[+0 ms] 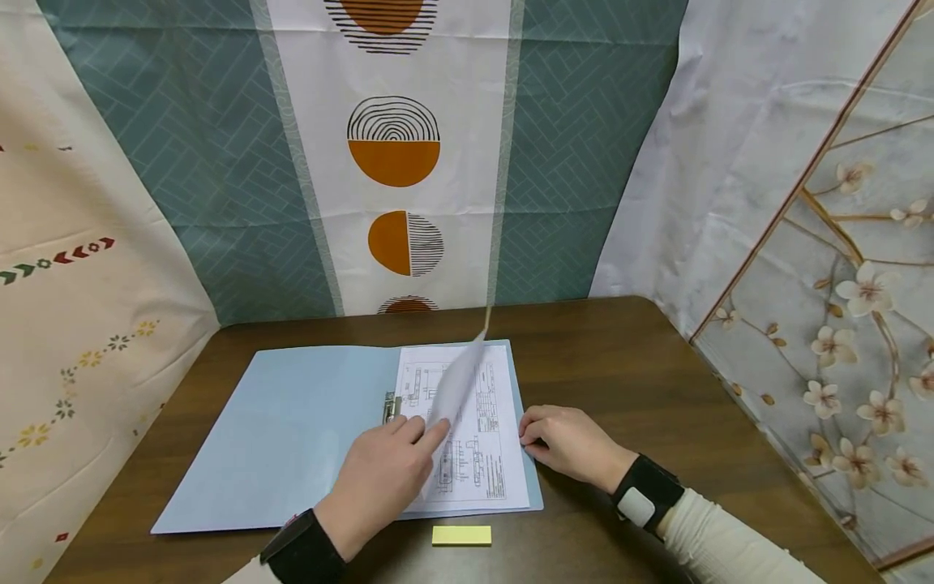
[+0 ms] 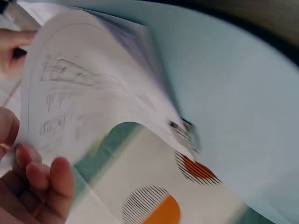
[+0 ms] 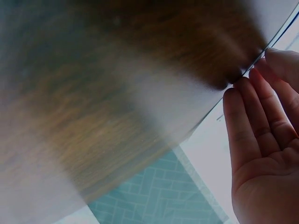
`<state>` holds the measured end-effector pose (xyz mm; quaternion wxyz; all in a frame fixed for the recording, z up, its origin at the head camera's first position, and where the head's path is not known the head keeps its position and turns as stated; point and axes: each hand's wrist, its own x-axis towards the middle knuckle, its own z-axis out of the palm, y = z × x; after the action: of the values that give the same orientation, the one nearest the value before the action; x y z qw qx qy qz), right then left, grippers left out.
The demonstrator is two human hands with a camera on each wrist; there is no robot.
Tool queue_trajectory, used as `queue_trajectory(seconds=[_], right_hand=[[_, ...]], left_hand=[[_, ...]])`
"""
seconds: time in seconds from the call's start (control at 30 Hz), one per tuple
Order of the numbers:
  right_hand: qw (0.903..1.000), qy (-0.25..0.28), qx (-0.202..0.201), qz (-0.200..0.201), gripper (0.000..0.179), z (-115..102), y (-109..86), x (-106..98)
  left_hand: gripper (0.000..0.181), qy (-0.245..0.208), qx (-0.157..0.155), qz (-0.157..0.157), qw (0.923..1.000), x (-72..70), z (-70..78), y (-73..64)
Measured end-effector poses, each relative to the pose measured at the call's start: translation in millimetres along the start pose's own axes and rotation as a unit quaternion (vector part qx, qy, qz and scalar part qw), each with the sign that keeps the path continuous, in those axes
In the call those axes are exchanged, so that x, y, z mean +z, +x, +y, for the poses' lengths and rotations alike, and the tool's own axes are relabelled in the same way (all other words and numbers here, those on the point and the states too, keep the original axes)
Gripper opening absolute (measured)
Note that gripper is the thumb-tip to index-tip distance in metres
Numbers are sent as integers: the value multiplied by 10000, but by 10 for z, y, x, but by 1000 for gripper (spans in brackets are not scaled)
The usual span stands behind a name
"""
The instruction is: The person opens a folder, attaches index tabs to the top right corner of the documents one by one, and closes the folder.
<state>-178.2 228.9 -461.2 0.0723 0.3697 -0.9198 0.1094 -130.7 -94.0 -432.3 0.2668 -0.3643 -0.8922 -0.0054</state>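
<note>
A light blue folder (image 1: pixel 292 438) lies spread on the table, its metal clip (image 1: pixel 390 405) holding printed drawing sheets (image 1: pixel 496 454) on the right side. My left hand (image 1: pixel 387 474) pinches the edge of a lifted sheet of paper (image 1: pixel 458 381). In the left wrist view the lifted sheet (image 2: pixel 84 79) bows upward from the clip (image 2: pixel 184 135), between the thumb and fingers of the left hand (image 2: pixel 37 186). At the folder's right edge, my right hand (image 1: pixel 572 442) touches with its fingertips. The right wrist view shows that hand's fingers (image 3: pixel 240 126) fairly straight, tips against the edge.
A yellow sticky-note pad (image 1: pixel 461 535) lies in front of the folder. The brown wooden table (image 1: pixel 606 357) extends on both sides. Patterned cloth (image 1: pixel 584 146) hangs behind it, and floral cloth (image 1: pixel 861 341) hangs on the right.
</note>
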Motion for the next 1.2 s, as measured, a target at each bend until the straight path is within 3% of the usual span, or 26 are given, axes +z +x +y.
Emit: queue_trajectory(seconds=[0.3, 0.43, 0.6, 0.87, 1.07, 1.2], right_hand=[[10000, 40, -9, -11, 10, -15, 3, -1], [10000, 59, -24, -39, 11, -12, -3, 7], [10000, 61, -18, -2, 12, 1, -3, 5], [9999, 100, 28, -40, 11, 1, 5, 15], [10000, 79, 50, -15, 12, -16, 11, 12], [10000, 43, 42, -11, 12, -23, 2, 7]], left_hand=[[42, 563, -777, -14, 9954, -140, -284, -491], [39, 609, -915, 123, 9939, -197, -357, -671], [33, 667, -1062, -5, 9921, -255, -388, -840], [25, 926, -1309, -466, 9860, -235, -431, -990], [24, 1027, -1377, -652, 9830, -173, -479, -1027], [24, 1088, -1386, -1013, 9791, -169, -509, -1005]])
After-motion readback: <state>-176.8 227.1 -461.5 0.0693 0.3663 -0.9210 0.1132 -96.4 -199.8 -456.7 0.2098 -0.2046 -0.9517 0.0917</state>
